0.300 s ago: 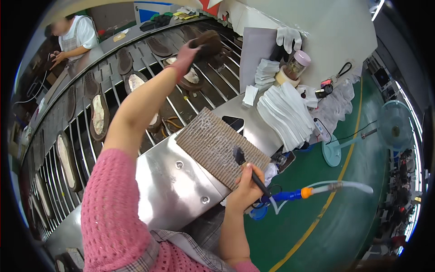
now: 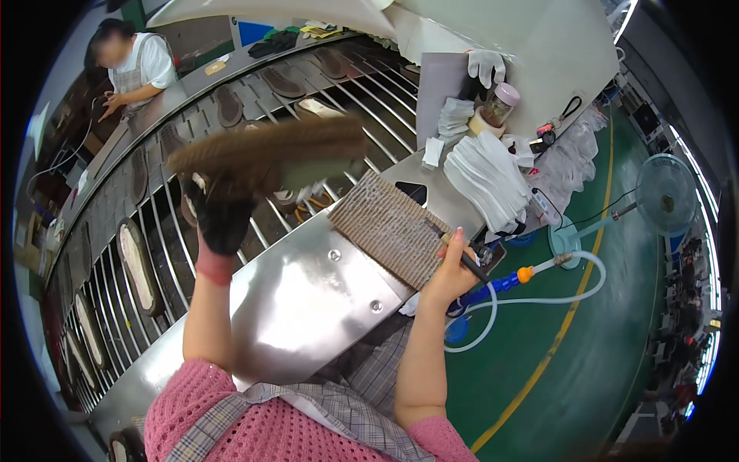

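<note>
My left hand (image 2: 223, 222), in a black glove with a reddish cuff, is closed on a brown shoe (image 2: 269, 150) smeared by motion. I hold it above the slatted metal rack (image 2: 265, 245), left of a ridged brown board (image 2: 381, 231). In my bare right hand (image 2: 449, 271) is a brush with a black handle (image 2: 475, 266) and a pale tube running from its end. The brush's head rests on or just over the board's right part; contact cannot be made out. Several pale-lined soles (image 2: 138, 266) lie on the rack.
A shiny metal ledge (image 2: 300, 308) runs beneath the board. Beyond it sit stacked white inserts (image 2: 485, 185), a pink-lidded jar (image 2: 502, 106) and a white glove (image 2: 486, 68). A blue jointed hose (image 2: 500, 283) and a fan (image 2: 668, 192) stand right. Another person (image 2: 138, 65) works far left.
My left hand has lifted the shoe from the far side of the rack and swung it nearer and leftward. The view has shifted; my right hand keeps the brush at the board's right part.
</note>
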Action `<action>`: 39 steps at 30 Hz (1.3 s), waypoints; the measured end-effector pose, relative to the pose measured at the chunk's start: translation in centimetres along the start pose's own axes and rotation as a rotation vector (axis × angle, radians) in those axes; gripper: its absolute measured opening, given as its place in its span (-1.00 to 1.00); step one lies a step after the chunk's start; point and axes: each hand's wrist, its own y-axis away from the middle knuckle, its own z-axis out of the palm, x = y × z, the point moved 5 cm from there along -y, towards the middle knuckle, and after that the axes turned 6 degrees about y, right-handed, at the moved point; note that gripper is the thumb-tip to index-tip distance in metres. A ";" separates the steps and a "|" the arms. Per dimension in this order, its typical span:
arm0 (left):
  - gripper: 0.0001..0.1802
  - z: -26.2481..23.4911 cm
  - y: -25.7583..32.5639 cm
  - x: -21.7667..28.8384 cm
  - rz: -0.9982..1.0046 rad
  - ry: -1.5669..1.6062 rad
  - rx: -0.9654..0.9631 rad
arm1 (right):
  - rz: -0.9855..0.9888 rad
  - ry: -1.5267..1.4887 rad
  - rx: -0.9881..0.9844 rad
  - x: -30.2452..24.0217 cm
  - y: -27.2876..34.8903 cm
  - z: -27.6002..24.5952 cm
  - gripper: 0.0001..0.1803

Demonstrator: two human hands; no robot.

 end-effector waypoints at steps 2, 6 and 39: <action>-0.41 -2.3 5.0 1.0 -0.058 0.129 0.014 | 0.156 -0.050 -0.075 -1.0 0.9 -0.1 -0.64; -0.39 -5.8 14.5 0.9 -0.090 -0.013 0.342 | 0.260 -0.229 -0.290 -2.1 2.8 -0.3 -0.73; -0.33 -3.8 26.4 -5.3 -0.362 0.220 0.038 | -1.033 0.594 -0.542 -10.6 20.1 -1.3 -0.69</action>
